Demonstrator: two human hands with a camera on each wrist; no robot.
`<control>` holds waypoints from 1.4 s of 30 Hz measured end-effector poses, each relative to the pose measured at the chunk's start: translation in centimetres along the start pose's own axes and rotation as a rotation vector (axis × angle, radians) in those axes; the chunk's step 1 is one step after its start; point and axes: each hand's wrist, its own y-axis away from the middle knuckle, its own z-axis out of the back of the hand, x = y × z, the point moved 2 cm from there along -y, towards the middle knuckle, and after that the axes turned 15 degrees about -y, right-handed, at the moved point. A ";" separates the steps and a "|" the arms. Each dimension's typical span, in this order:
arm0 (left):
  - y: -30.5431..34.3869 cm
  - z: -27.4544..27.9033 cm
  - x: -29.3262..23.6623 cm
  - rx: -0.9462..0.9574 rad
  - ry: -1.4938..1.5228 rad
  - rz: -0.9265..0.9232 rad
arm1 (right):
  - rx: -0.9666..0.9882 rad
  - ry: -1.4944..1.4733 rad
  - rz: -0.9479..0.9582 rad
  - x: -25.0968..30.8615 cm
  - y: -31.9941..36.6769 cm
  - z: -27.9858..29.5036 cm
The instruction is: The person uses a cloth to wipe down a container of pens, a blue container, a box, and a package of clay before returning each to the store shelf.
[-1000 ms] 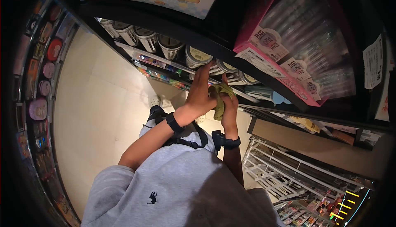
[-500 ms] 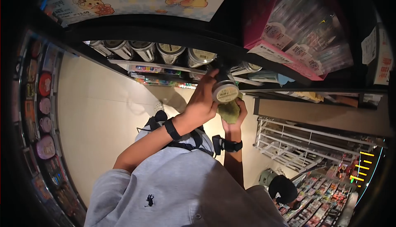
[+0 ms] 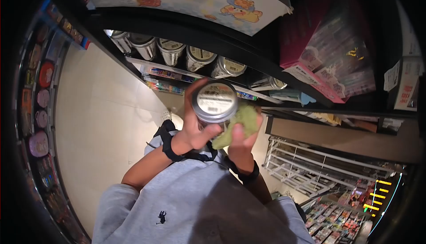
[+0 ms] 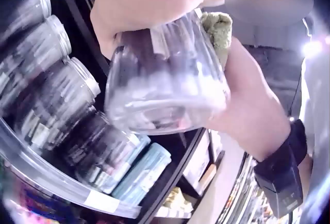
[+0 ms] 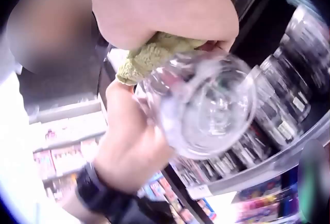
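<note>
A clear jar with a silver-rimmed, labelled lid (image 3: 216, 100) is off the shelf, lid toward the head camera. My left hand (image 3: 191, 126) grips its side, fingers curled round it. Against the jar's other side my right hand (image 3: 243, 144) holds a green cloth (image 3: 248, 121), pinched under the thumb. In the left wrist view the jar's clear base (image 4: 165, 100) hangs below my left hand (image 4: 149, 2). The right wrist view has the cloth (image 5: 147, 59) bunched between my right hand (image 5: 170, 7) and the jar (image 5: 214, 108). The cloth hides some right fingers.
Similar lidded jars (image 3: 199, 58) line the shelf (image 3: 177, 70) beyond my hands. Above are a cartoon-printed box (image 3: 191, 4) and a pink display box (image 3: 306, 73). A white wire rack (image 3: 306, 168) stands at right, another stocked shelf (image 3: 41, 120) at far left.
Both hands have drawn back from the shelf. The jar has come out from the row toward my body, its lid now facing up at the head camera, with the cloth beside it.
</note>
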 end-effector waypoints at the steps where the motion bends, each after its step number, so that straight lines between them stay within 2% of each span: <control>1: 0.1 0.3 -0.1 -0.059 0.009 0.051 | 0.019 -0.007 -0.001 -0.2 -0.1 0.3; 3: 0.0 0.4 -0.5 -0.059 -0.048 0.007 | 0.060 -0.143 -0.338 -0.9 -1.0 1.0; 4: -0.1 0.2 -0.9 -0.043 -0.097 -0.036 | 0.081 -0.207 -0.630 -2.9 -2.0 2.4; 5: -0.1 -0.1 -1.2 -0.052 -0.098 -0.037 | 0.090 -0.205 -0.630 -2.7 -1.5 2.4; 7: -0.6 -0.6 -1.5 -0.061 0.069 0.054 | 0.025 -0.218 -0.385 -0.5 -1.4 1.1; 8: -1.0 -0.9 -1.7 -0.094 -0.006 0.026 | 0.146 0.033 -0.117 -0.1 -1.1 1.4; 9: -1.0 -1.4 -1.5 -0.100 -0.006 0.028 | 0.151 0.034 -0.119 0.0 -1.3 1.5; 11: -1.3 -2.1 -1.5 -0.203 -0.201 -0.087 | 0.209 0.067 0.154 0.5 -2.6 1.5; 12: -1.6 -2.8 -2.3 -0.198 -0.076 -0.058 | 0.178 0.125 0.020 -0.2 -2.6 2.4; 13: -1.6 -2.7 -2.5 -0.203 -0.075 -0.060 | 0.183 0.126 0.023 -0.5 -2.9 3.0; 15: -1.8 -2.3 -2.4 -0.115 -0.044 -0.043 | 0.098 -0.408 -0.686 -2.5 -3.5 4.3; 16: -1.7 -2.9 -2.4 -0.190 0.080 -0.021 | 0.139 -0.529 -0.844 -3.8 -2.7 4.8; 17: -1.6 -3.1 -2.1 -0.196 0.080 -0.025 | 0.147 -0.527 -0.843 -4.2 -2.3 5.7; 19: -1.3 -3.4 -1.2 -0.204 0.141 0.005 | 0.048 -0.946 -1.055 -3.6 -2.0 5.7; 20: -1.4 -3.4 -1.1 -0.226 0.084 0.010 | -0.054 -0.829 -1.052 -3.3 -2.0 6.0; 21: -1.6 -3.5 -0.9 -0.223 0.084 0.013 | -0.058 -0.831 -1.053 -2.9 -1.9 5.9; 23: -2.1 -3.3 -0.5 -0.281 0.095 0.024 | 0.029 -0.430 -0.614 -1.8 -2.4 5.7; 24: -2.4 -2.9 -1.5 -0.279 0.194 0.103 | 0.074 -0.269 -0.587 -0.7 -2.4 5.5; 25: -2.3 -2.7 -1.4 -0.267 0.192 0.108 | 0.061 -0.273 -0.588 -0.6 -2.2 5.0; 27: -2.2 -2.2 -1.3 -0.167 -0.035 0.022 | 0.019 -0.104 -0.437 -0.5 -1.9 3.4; 28: -2.0 -2.2 -1.3 -0.143 -0.016 0.029 | 0.006 -0.169 -0.238 -0.2 -2.2 2.3; 29: -1.8 -2.1 -1.1 -0.134 -0.018 0.030 | -0.002 -0.172 -0.237 0.1 -2.4 1.1; 31: -1.6 -1.9 -1.4 -0.132 0.054 -0.030 | -0.009 -0.204 0.156 2.0 -2.7 -1.2; 32: -1.4 -1.5 -1.9 -0.169 0.110 0.087 | 0.032 -0.145 0.135 2.3 -2.8 -1.2; 33: -1.7 -0.6 -1.8 -0.128 0.128 -0.008 | 0.013 -0.143 0.137 2.2 -2.4 -0.6; 35: -2.1 0.9 -3.7 -0.071 0.314 0.021 | -0.008 -0.430 -0.618 -0.5 -0.4 0.3; 36: -2.5 1.7 -3.9 0.002 0.400 0.020 | -0.112 -0.600 -0.732 -1.4 -0.1 0.0; 37: -2.5 1.9 -4.3 0.015 0.487 0.052 | -0.118 -0.604 -0.735 -1.4 0.3 -0.3; 39: -2.4 2.2 -4.4 -0.009 0.501 0.036 | -0.194 -0.940 -0.836 -1.1 0.8 -0.9; 41: -2.6 2.3 -2.8 -0.137 0.387 0.078 | -0.202 -0.866 -0.828 -1.3 1.2 -0.4; 42: -2.3 2.7 -0.8 -0.094 0.306 0.020 | -0.255 -0.676 -0.691 -1.3 0.7 -0.3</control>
